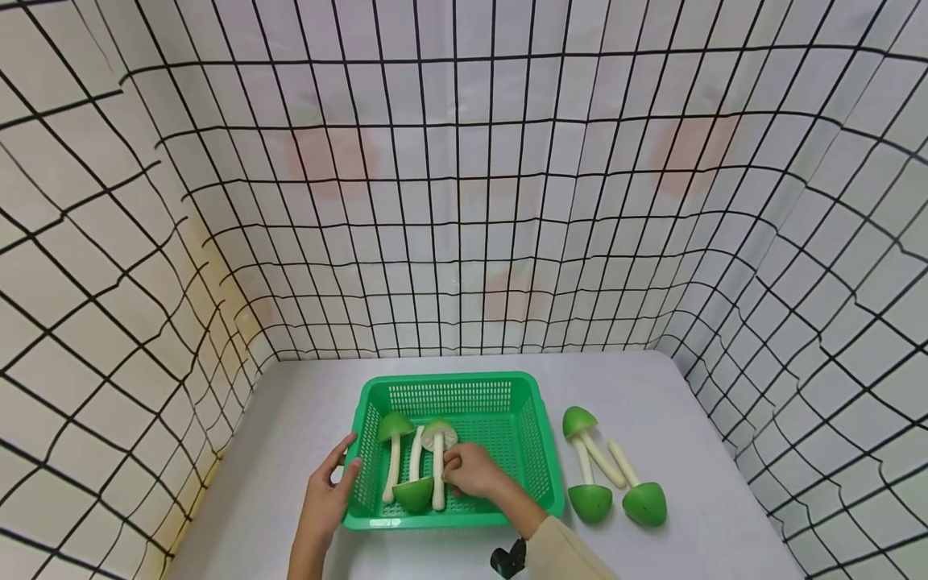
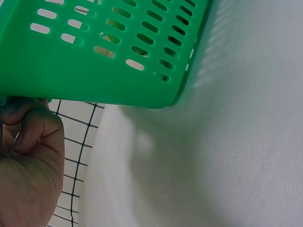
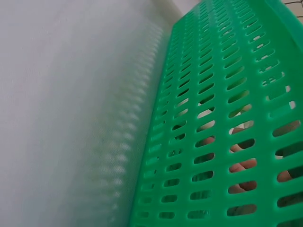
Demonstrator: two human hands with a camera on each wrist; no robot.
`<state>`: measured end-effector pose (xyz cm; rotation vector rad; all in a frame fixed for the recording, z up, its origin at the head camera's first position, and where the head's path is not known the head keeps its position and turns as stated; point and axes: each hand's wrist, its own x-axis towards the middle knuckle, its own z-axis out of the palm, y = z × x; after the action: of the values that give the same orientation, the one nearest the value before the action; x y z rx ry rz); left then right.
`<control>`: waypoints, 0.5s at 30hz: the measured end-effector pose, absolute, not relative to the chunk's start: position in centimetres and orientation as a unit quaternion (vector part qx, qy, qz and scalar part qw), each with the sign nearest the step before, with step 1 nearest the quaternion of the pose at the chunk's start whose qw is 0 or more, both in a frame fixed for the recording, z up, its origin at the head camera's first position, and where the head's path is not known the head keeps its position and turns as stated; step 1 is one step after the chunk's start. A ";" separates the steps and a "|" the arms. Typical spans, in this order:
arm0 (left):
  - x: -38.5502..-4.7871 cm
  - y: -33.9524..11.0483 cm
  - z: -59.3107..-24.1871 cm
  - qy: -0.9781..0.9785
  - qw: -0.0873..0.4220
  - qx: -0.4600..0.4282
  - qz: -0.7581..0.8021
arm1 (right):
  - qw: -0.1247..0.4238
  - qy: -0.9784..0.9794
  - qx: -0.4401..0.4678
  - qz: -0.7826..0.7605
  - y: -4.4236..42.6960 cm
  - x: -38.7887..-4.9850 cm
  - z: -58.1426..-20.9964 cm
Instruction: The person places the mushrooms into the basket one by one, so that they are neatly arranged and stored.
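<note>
A green plastic basket (image 1: 453, 521) with slotted walls holds three toy mushrooms with green caps and pale stems. The left mushroom (image 1: 395, 427) has its cap toward the back, and the middle mushroom (image 1: 413, 495) has its cap toward the front. My right hand (image 1: 474, 471) reaches over the front rim and pinches the stem of the rightmost mushroom (image 1: 438, 455), whose pale cap underside shows. In the right wrist view, its fingers (image 3: 242, 165) appear only through the slots. At the basket's left rim, my left hand (image 1: 329, 491) grips the edge with thumb and fingers.
Right of the basket, three more mushrooms lie on the white table: one mushroom (image 1: 579, 422) cap backward, another mushroom (image 1: 590, 503) and a third mushroom (image 1: 644, 504) caps forward. Black netting (image 1: 457, 181) encloses the table's back and sides. A small black object (image 1: 508, 559) sits by the right sleeve.
</note>
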<state>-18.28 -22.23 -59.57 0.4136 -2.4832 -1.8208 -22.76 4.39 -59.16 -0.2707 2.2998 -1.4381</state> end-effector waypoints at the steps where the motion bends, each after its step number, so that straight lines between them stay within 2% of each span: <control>1: -18.3 -22.2 -59.6 -0.799 0.017 0.134 -0.586 | 0.210 0.825 -0.096 -0.516 4.3 -22.8 -59.2; 15: -18.4 -22.3 -59.6 -0.797 0.013 0.134 -0.589 | 0.205 0.839 -0.125 -0.489 4.7 -22.9 -59.1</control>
<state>-18.36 -22.33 -59.61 0.4160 -2.4820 -1.8355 -22.86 4.69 -59.08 -0.3474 2.3394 -1.3626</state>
